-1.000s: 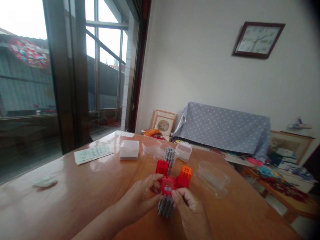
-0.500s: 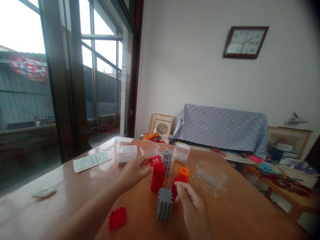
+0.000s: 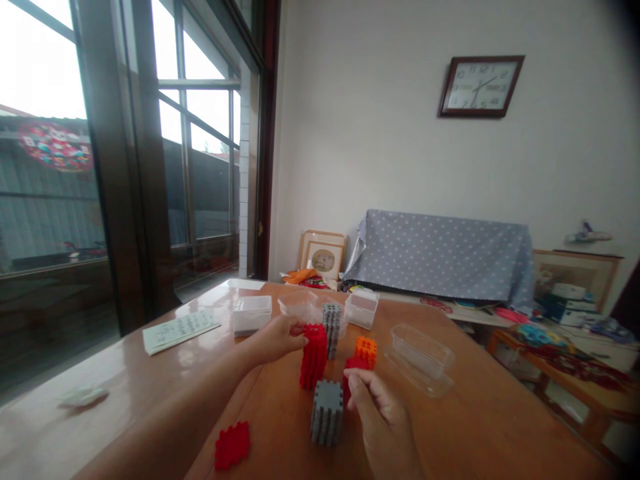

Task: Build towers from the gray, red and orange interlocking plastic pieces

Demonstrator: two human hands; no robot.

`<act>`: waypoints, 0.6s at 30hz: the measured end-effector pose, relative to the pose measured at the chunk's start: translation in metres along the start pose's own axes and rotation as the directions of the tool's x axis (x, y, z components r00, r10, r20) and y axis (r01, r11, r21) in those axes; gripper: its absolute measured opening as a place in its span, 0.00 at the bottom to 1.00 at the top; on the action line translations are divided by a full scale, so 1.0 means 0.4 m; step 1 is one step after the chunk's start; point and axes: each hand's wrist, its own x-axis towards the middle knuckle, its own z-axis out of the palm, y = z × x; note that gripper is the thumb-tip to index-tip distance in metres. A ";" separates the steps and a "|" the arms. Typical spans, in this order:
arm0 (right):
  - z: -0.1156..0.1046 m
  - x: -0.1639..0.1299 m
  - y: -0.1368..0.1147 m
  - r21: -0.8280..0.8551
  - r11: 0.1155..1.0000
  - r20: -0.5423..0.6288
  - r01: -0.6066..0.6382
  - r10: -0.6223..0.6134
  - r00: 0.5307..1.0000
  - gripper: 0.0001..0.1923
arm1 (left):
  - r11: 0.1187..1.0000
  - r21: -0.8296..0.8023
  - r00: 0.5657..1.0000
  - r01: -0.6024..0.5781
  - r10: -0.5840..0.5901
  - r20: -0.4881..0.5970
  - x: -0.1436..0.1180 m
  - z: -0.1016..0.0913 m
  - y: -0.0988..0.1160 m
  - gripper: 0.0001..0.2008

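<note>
A printed paper sheet (image 3: 181, 329) lies near the tabletop's left edge, its lines too small to be read; a wall clock (image 3: 481, 85) with numerals hangs on the white wall; no brand can be made out; the wooden tabletop (image 3: 500, 427) is glossy and brown, set beside a tall dark-framed window (image 3: 125, 167), with a dotted grey cloth (image 3: 440, 257) draped over furniture past the far edge; two grey block towers are counted — the near grey tower (image 3: 327, 412) at the middle of the near edge and the far grey tower (image 3: 331, 328) toward the far edge; one tall red tower (image 3: 313, 357) stands between them, gripped at its top by the left hand (image 3: 275, 339), fingers closed on it; the right hand (image 3: 383, 420) is pinched narrow just beside a low red block (image 3: 351, 380), though whether it is held cannot be told; one orange block (image 3: 366, 350) sits behind; one flat red piece (image 3: 233, 445) lies at the near edge — apart from the rest; four clear plastic boxes (image 3: 423, 353) are scattered around
</note>
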 end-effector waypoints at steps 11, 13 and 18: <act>0.002 -0.002 -0.010 0.004 1.000 -0.006 0.025 -0.025 1.000 0.22 | 0.999 0.018 0.998 0.050 -0.049 -0.039 -0.014 0.008 0.027 0.22; 0.001 -0.002 -0.005 0.001 1.000 -0.006 0.025 -0.025 1.000 0.21 | 0.994 0.061 0.989 0.095 -0.088 -0.118 -0.024 0.004 0.028 0.29; -0.004 -0.010 -0.004 -0.029 1.000 -0.035 -0.002 0.001 0.999 0.21 | 0.985 0.125 0.972 0.118 -0.089 -0.216 -0.101 -0.010 0.031 0.28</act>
